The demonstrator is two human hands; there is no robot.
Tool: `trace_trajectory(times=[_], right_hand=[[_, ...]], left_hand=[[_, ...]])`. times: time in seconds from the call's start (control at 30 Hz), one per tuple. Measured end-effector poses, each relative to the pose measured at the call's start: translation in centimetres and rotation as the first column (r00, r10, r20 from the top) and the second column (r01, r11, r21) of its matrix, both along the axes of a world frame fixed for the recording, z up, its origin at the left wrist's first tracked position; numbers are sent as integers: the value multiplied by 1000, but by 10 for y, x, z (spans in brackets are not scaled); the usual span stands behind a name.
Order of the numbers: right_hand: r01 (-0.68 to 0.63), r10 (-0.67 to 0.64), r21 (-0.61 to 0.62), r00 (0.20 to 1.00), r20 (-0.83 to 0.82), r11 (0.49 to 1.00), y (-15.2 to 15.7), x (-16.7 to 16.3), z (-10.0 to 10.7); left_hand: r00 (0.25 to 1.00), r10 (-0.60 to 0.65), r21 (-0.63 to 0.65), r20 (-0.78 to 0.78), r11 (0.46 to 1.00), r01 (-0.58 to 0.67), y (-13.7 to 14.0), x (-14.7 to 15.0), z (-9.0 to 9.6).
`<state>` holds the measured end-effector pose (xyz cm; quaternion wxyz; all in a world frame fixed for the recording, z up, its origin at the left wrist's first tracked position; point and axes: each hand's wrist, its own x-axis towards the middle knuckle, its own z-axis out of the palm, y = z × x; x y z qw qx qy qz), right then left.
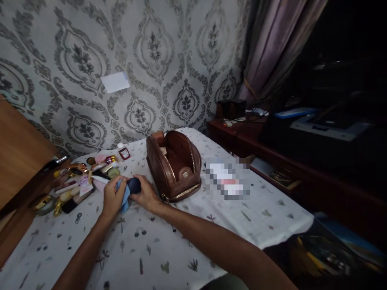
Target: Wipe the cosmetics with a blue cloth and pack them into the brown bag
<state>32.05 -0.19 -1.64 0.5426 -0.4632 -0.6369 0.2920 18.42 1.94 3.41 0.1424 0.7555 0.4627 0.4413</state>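
Note:
My left hand (112,198) is closed on a light blue cloth (125,203), pressing it against a dark blue, round-ended object (134,185). My right hand (147,195) grips that object from the other side; its exact kind is unclear. A pale pink and white tapered item (99,179) shows just behind my left hand; whether the hand touches it, I cannot tell. Right of my hands, a brown leather bag (157,167) stands unzipped, with its top gaping and something pale inside.
Cosmetics lie heaped at the left, among them sunglasses (77,170), a gold-lidded jar (44,204) and a small white-capped bottle (123,151). A blurred-out item (228,179) lies right of the bag. Beyond the patterned tablecloth (169,257) stands a dark red desk (242,135) with an open drawer.

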Motion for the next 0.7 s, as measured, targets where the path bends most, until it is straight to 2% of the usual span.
trace_trajectory(times=[0.13, 0.23, 0.47, 0.7], right_hand=[[-100, 98, 44, 994, 54, 994, -7, -2, 3], [-159, 156, 38, 985, 78, 987, -10, -4, 4], [-191, 188, 1, 971, 145, 982, -19, 2, 7], [-189, 182, 21, 966, 185, 982, -24, 3, 6]], left_hand=[[990, 60, 105, -128, 993, -47, -9, -12, 1], [986, 57, 34, -159, 998, -53, -11, -21, 0], [995, 83, -208, 59, 976, -69, -16, -19, -9], [985, 62, -168, 161, 985, -35, -16, -17, -19]])
